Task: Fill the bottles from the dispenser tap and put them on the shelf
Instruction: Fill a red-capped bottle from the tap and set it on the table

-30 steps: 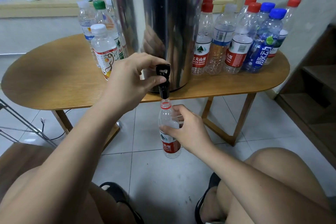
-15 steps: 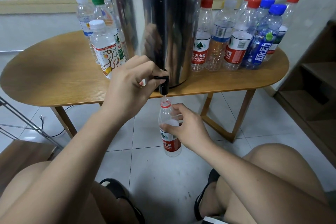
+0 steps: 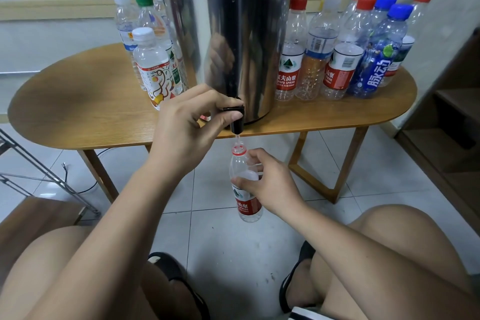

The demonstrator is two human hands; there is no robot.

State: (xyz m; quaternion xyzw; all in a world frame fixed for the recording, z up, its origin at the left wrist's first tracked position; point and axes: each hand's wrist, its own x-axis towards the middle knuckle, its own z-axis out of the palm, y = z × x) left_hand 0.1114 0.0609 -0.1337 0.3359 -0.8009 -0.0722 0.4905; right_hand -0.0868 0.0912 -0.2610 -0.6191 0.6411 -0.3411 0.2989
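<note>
A tall steel dispenser (image 3: 233,34) stands on the wooden table (image 3: 78,112), its black tap (image 3: 235,119) hanging over the front edge. My left hand (image 3: 187,127) pinches the tap lever, which lies flat. A thin stream of water falls from the spout into an uncapped clear bottle with a red label (image 3: 245,189). My right hand (image 3: 267,184) grips that bottle at mid height, upright, right under the tap and below table level.
Capped bottles stand on the table left (image 3: 153,67) and right (image 3: 340,52) of the dispenser. A wooden shelf unit (image 3: 454,125) is at the right edge. A metal rack (image 3: 39,174) is at the left. My knees and sandals fill the foreground over a tiled floor.
The tap lever went from upright to flat under my left hand, and water now runs into the bottle. The right hand stayed in place with the bottle.
</note>
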